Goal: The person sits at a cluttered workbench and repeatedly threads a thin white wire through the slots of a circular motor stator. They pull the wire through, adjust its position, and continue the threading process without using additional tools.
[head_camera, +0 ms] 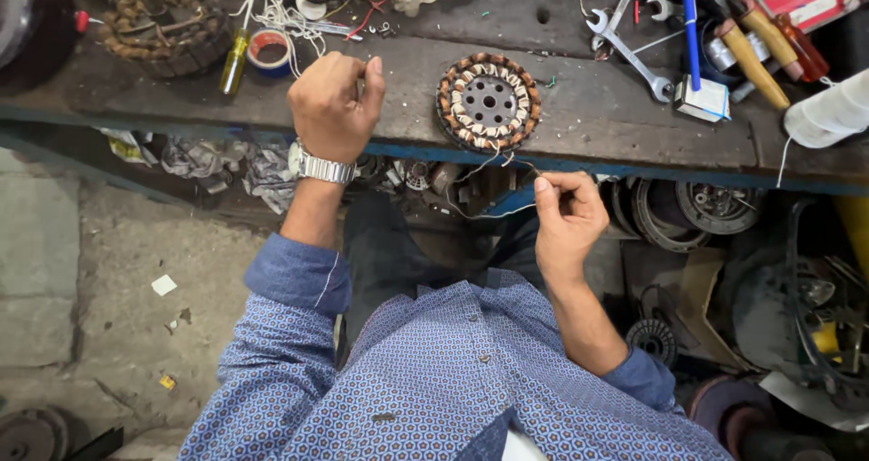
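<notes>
Fingers of the left hand (333, 108) curl into a closed fist at upper centre-left of the frame, over the desk (579, 126) edge; what they grip cannot be told. Right of it, centre top, a round wound stator (489, 102) lies flat on the desk. Below, the right hand (566, 218) pinches thin white wires (493, 215) trailing from the stator.

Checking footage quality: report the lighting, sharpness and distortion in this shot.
Head view: soft, even light, no harsh glare; the stator, left hand and right hand pinching a thin wire are sharp; wide-angle bending curves the workbench edge; the clutter beneath sits in shadow.
</notes>
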